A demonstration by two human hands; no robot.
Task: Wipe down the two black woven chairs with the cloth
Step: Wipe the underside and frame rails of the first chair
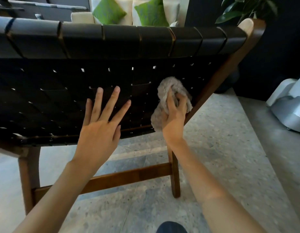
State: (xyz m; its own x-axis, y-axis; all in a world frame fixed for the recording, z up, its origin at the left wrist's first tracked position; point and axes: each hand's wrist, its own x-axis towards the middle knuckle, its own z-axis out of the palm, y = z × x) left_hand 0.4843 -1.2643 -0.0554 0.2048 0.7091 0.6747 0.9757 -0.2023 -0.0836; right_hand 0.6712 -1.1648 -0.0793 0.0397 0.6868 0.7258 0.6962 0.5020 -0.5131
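A black woven chair [49, 98] with a brown wooden frame fills the upper half of the view, seen from behind its backrest. My right hand [174, 118] grips a bunched grey cloth [169, 89] and holds it against the woven back near the right frame post. My left hand [102, 121] is spread flat with straight fingers against the weave, left of the cloth. Only one black chair is in view.
A wooden rear leg [175, 175] and crossbar [129, 175] stand over the speckled grey floor [221, 148]. Behind the chair are cream cushions with green pillows [108, 11]. A leafy plant [243, 9] and a white appliance [290, 105] sit at the right.
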